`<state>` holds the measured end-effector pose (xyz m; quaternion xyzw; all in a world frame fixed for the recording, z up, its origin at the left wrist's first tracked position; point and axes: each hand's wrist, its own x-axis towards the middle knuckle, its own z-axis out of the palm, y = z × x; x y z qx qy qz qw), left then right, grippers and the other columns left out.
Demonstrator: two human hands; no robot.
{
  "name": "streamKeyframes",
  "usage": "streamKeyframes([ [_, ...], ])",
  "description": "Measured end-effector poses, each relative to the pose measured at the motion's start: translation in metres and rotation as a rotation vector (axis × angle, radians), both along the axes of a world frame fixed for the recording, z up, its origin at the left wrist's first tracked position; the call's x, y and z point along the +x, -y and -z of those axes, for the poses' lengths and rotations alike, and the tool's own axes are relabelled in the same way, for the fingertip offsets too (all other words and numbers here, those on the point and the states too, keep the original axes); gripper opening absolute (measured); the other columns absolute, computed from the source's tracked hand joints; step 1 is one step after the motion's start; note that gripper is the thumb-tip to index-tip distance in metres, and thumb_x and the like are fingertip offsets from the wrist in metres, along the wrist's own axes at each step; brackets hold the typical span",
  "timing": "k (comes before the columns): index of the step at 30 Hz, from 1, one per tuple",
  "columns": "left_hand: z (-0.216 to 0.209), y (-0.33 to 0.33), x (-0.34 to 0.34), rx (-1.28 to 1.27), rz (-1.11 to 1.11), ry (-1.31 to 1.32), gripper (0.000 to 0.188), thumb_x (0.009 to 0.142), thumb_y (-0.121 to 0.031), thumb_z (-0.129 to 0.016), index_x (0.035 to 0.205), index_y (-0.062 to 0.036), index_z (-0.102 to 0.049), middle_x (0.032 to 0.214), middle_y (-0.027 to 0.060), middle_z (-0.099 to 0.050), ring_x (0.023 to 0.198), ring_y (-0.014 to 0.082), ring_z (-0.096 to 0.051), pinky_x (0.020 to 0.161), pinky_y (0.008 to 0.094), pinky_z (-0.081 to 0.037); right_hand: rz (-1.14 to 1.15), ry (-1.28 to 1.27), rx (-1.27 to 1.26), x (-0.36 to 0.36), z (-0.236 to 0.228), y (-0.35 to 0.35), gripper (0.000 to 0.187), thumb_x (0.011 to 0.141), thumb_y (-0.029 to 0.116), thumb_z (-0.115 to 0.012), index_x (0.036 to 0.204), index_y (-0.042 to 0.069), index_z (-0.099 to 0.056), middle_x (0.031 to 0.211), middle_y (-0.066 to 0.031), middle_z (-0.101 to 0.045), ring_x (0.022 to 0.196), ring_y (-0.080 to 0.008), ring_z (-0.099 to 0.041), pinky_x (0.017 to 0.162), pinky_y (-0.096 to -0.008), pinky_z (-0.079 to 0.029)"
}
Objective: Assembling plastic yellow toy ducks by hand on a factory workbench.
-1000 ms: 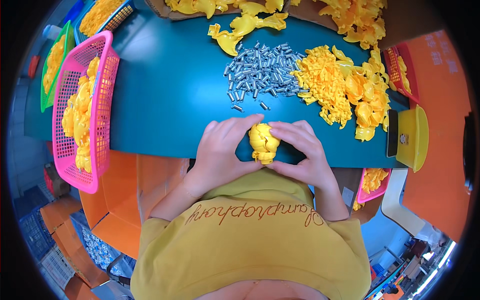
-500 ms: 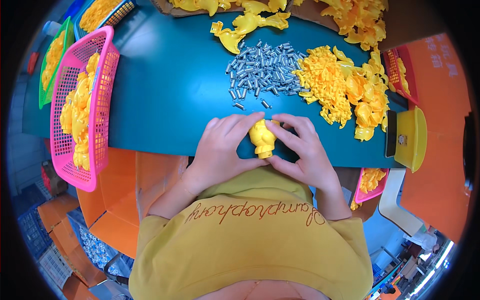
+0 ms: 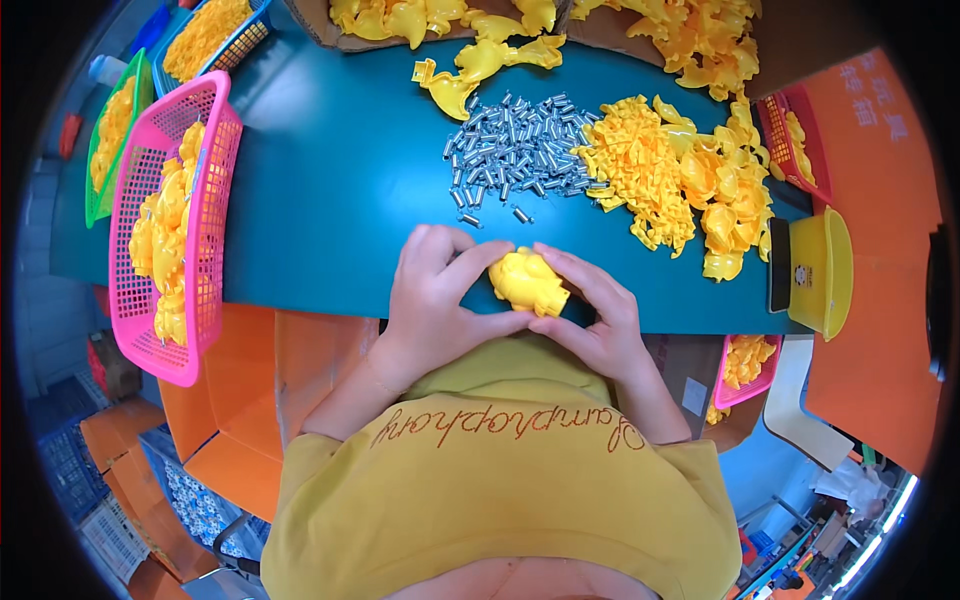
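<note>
Fingers of left hand [image 3: 432, 300] and right hand [image 3: 596, 312] closed around a yellow plastic piece [image 3: 527, 282], pinched between both at near edge of teal table [image 3: 330, 180]. Beyond, metal springs [image 3: 512, 150], heap of yellow parts [image 3: 680, 175]; far left, pink basket [image 3: 165, 225].

Bare tabletop [image 3: 330, 190] leftward (springs [image 3: 515, 150] ahead)

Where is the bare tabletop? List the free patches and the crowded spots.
The widest bare stretch of the teal table lies between the pink basket and the pile of metal springs, reaching the near edge left of the left hand. Crowded: the yellow parts heap on the right, loose yellow shells at the far edge.
</note>
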<state>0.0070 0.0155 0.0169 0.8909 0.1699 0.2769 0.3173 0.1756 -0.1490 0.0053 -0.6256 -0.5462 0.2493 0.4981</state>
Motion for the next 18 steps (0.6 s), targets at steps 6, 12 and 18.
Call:
streamKeyframes([
  [6, 0.007, -0.005, -0.006, -0.38, 0.329, 0.016, 0.064, 0.082, -0.023, -0.09, 0.138, -0.0029, -0.066, 0.141, 0.0188, -0.065, 0.124, 0.0315, -0.066, 0.107, 0.0414, -0.049, -0.067, -0.614, 0.1, -0.003, 0.007, 0.011, 0.055, 0.101, -0.001, -0.067, 0.152, -0.002, -0.047, 0.144, -0.017, -0.061, 0.135, -0.0253, -0.059, 0.111, -0.0392, -0.052],
  [12, 0.019, 0.017, -0.003, -0.818, 0.209, 0.241, 0.067, 0.085, -0.021, -0.089, 0.144, -0.0062, -0.062, 0.132, 0.012, -0.07, 0.118, 0.0277, -0.067, 0.102, 0.0371, -0.054, 0.028, -0.227, 0.084, -0.004, -0.002, 0.007, 0.051, 0.097, 0.004, -0.074, 0.144, 0.001, -0.055, 0.143, -0.0194, -0.059, 0.123, -0.0264, -0.064, 0.104, -0.035, -0.054],
  [18, 0.005, 0.007, -0.005, -0.412, 0.223, 0.196, 0.066, 0.08, -0.018, -0.092, 0.14, -0.0058, -0.066, 0.121, 0.0115, -0.072, 0.109, 0.0253, -0.069, 0.094, 0.0349, -0.056, 0.045, -0.145, 0.033, -0.005, 0.004, 0.009, 0.052, 0.098, 0.014, -0.073, 0.144, -0.001, -0.057, 0.135, -0.016, -0.056, 0.117, -0.0235, -0.06, 0.101, -0.0325, -0.05],
])
